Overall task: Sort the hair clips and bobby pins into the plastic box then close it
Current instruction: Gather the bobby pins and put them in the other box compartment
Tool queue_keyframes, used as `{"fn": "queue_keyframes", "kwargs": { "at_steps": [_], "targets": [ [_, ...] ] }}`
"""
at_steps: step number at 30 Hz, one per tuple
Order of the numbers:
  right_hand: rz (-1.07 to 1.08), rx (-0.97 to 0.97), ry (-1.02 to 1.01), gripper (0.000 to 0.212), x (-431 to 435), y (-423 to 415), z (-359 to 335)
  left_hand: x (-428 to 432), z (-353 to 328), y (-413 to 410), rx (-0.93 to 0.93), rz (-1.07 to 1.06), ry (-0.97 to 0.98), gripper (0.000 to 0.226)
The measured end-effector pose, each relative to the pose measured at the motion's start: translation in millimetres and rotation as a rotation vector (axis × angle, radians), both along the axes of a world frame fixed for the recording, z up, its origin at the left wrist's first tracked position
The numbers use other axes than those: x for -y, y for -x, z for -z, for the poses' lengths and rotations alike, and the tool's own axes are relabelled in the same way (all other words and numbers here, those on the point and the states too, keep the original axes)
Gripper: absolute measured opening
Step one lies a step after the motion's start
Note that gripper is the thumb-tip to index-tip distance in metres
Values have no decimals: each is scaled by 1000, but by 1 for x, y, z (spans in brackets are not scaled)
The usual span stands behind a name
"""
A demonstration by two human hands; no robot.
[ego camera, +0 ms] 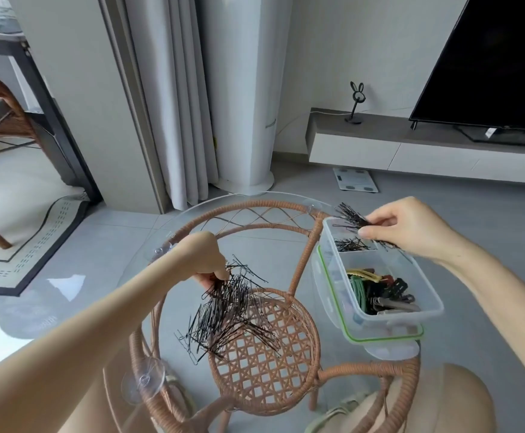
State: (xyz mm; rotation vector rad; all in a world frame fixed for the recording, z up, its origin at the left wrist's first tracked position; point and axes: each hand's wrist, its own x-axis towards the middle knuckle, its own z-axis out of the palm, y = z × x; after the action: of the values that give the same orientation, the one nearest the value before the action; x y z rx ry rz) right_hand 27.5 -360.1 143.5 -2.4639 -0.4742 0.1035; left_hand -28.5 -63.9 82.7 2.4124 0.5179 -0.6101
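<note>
Pinching a small fan of black bobby pins (352,217), the fingers of the right hand (411,232) are curled, with the thumb closed against them. The pins stick out past the fingertips, away from the palm. Just below those fingers I see the small far compartment of the clear plastic box (435,308), where a few loose pins (350,244) already lie. Nearer to me than the fingers, across the divider, the larger compartment holds the hair clips (379,295), a jumble of yellow, green, red, black and grey. The box sits on its lid (383,338), whose green seal shows along the near and left edges.

On the left hand (206,257), the fingers are bent downward and grip the upper end of the big pile of bobby pins (226,310). I cannot make out the thumb behind the pins. The pile spreads out below the fingertips toward me, with its lower pins lying on the glass tabletop (77,295). I cannot tell whether the gripped end is raised off the glass.

Under the pile, seen through the glass, is the rattan frame (264,364) with its round woven shelf. A clear suction cup (144,378) sits on the rim, nearer to me than the left fingers. Far beyond both hands I can see a white curtain (173,89), a bathroom scale (354,179) on the grey floor and a dark television (492,57).
</note>
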Motion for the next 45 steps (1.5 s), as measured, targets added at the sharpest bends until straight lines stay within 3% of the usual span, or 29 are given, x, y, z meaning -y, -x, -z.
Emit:
{"fn": "queue_keyframes", "kwargs": {
  "at_steps": [3, 6, 9, 14, 21, 23, 26, 30, 32, 36, 39, 41, 45],
  "targets": [
    [-19, 47, 156, 8, 15, -22, 0, 3, -11, -4, 5, 27, -50, 12],
    [-108, 71, 378, 14, 22, -46, 12, 7, -23, -7, -2, 70, -176, 30],
    [-194, 70, 572, 17, 16, -65, 30, 9, -29, -14, 6, 99, -147, 22],
    [-267, 42, 672, 18, 4, -75, 58, 18, -43, -19, 25, 190, -263, 28],
    [-184, 34, 428, 18, 20, -70, 56, 42, -79, -36, 35, 334, -318, 26],
    [-158, 81, 356, 21, 25, -63, 50, 54, -93, -46, 66, 362, -320, 33],
    [-70, 205, 235, 23, 42, -54, 38, 83, -112, -70, 167, 383, -240, 25],
    [-29, 309, 207, 28, 62, -38, 26, 136, -121, -102, 329, 668, -524, 45],
    [-15, 324, 220, 30, 71, -30, 24, 164, -114, -114, 384, 754, -533, 47],
    [-1, 366, 184, 23, 83, -16, 24, 208, -85, -132, 350, 803, -496, 37],
    [-6, 367, 187, 32, 88, -9, 26, 229, -62, -133, 342, 832, -496, 14],
    [-2, 362, 192, 29, 90, -5, 28, 237, -43, -138, 281, 848, -530, 36],
    [-1, 358, 185, 20, 91, 0, 31, 236, -23, -139, 211, 900, -566, 45]
  ]
}}
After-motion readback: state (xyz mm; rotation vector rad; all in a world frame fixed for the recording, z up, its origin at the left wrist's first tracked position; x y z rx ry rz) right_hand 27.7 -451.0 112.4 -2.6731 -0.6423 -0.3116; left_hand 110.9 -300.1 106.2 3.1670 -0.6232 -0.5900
